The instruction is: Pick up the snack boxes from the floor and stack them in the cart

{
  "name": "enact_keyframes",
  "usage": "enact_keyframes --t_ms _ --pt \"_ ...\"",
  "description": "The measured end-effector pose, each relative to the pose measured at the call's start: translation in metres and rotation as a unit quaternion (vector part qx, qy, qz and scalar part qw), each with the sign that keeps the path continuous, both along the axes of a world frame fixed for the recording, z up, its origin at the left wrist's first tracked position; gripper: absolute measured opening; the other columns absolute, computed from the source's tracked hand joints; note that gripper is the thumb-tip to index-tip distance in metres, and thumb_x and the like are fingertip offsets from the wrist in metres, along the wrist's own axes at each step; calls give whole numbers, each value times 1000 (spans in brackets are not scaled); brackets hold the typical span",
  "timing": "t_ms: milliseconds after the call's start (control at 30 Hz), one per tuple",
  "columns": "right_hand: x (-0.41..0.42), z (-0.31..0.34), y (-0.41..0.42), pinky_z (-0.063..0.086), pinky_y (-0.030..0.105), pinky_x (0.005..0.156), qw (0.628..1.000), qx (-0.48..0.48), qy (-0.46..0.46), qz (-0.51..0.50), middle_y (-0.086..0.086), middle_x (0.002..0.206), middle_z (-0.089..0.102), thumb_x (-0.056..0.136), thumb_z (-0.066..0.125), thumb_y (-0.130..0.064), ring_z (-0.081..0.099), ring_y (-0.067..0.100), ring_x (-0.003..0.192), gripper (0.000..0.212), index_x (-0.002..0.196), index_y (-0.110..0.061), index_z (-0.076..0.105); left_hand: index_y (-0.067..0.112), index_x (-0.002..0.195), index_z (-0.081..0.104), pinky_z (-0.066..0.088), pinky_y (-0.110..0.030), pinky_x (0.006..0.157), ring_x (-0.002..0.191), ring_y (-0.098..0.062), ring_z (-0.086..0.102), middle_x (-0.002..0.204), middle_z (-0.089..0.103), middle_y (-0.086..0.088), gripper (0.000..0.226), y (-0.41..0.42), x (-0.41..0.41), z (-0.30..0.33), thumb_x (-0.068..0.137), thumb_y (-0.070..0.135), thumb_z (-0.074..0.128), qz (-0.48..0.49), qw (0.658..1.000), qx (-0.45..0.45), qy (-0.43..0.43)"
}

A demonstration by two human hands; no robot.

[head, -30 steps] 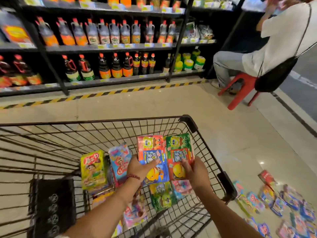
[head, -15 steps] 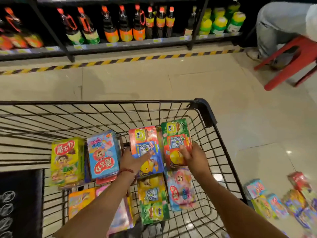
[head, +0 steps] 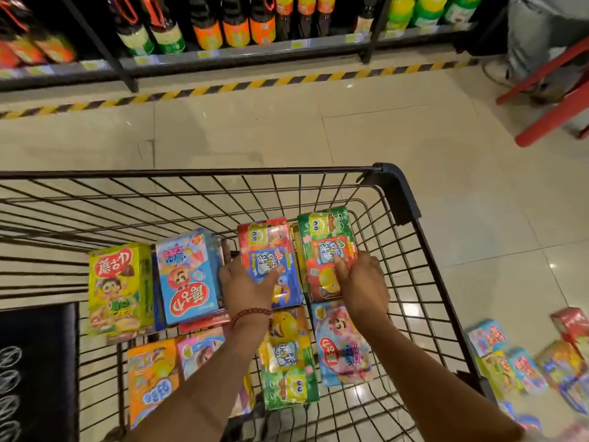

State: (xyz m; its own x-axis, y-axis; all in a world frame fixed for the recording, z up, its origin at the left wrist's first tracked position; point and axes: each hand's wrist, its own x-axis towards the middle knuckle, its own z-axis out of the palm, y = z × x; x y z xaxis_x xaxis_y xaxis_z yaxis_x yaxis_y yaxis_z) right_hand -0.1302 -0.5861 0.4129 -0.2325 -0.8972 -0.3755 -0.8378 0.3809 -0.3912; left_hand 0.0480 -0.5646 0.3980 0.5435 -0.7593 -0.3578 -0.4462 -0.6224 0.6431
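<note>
Wire shopping cart (head: 395,189) on tiled floor (head: 255,138), shelf of bottles (head: 236,27) beyond yellow-black hazard tape (head: 223,87). Inside cart, left to right: black panel (head: 38,362) at near left; yellow-green snack box (head: 119,288) standing upright; blue snack box (head: 188,275) just beside it, also upright; orange box (head: 153,381) and pink box (head: 200,349) lying nearer the camera. Left hand (head: 245,288), red bead bracelet (head: 250,314) at wrist, gripping near end of red-and-blue snack box (head: 271,250), thumb laid across its face, fingers wrapped round left edge. Green-and-red snack box (head: 328,231) touching it on the right, held at near end by right hand (head: 363,282), fingers curled over the box's right edge, thumb on front. Both boxes against far right corner of basket. Below them, yellow-green box (head: 290,362) and pink-blue box (head: 341,346) lying flat. Outside cart at far right, loose pile of snack boxes (head: 526,362) on floor, blurred. Red plastic stool (head: 554,100) at upper right.
</note>
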Motion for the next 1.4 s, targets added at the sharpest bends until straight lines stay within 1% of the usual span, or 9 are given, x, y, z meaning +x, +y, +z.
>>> enact_keyframes --t_ms 167,333,400,567,733,833,1167,1267,1400 --pt "10 19 3 44 35 80 996 -10 92 -4 12 119 51 97 36 -47 51 26 109 47 122 -8 45 0 130 45 44 -45 96 122 -37 43 128 46 -23 78 -5 -1 17 74 45 75 -52 995 68 -48" --pt "5 63 31 47 38 67 981 -96 155 60 15 101 60 94 38 -41 59 33 93 43 108 -4 56 1 134 43 39 -39 100 120 -35 43 125 51 -21 75 -9 14 59 76 38 74 -205 976 7 -66" --pt "-5 90 50 45 38 75 972 -82 203 83 10 108 59 96 36 -42 56 30 100 40 112 -9 53 -1 137 40 34 -39 105 125 -36 41 133 47 -23 76 -7 16 88 79 38 71 -288 953 -3 -90" --pt "-37 159 108 40 39 89 957 -110 263 61 6 120 55 95 40 -37 49 27 114 38 123 -13 49 6 149 16 15 -32 116 142 -27 19 153 23 -14 81 4 -13 183 90 46 55 -492 848 -37 -192" --pt "-77 209 179 48 37 64 940 -100 326 -26 6 80 62 68 69 -41 61 30 78 35 86 -11 66 14 148 19 20 -40 115 142 -28 18 154 22 -8 77 31 -78 248 90 52 49 -620 727 -102 -277" --pt "-108 226 231 49 38 62 924 -104 361 -72 7 77 62 51 86 -37 61 30 74 47 85 -9 68 16 149 18 19 -43 115 141 -28 19 154 22 -6 77 58 -125 265 90 57 45 -672 660 -139 -305" --pt "-224 198 403 49 37 56 906 -17 339 -254 9 73 63 39 89 -35 62 30 66 51 79 -9 69 17 149 17 13 -49 115 144 -25 15 154 20 -5 73 187 -291 244 92 55 43 -815 477 -142 -296" --pt "-260 164 453 50 39 57 909 19 295 -295 13 79 65 42 88 -33 64 33 72 53 84 -7 70 17 149 16 15 -47 114 142 -24 18 154 20 -5 73 229 -343 215 92 55 42 -839 445 -118 -290" --pt "-306 120 509 46 33 47 912 43 244 -326 9 65 61 36 92 -34 60 30 56 51 74 -9 69 18 148 19 16 -46 114 142 -21 20 154 21 -4 70 274 -401 165 93 53 43 -859 415 -54 -293"
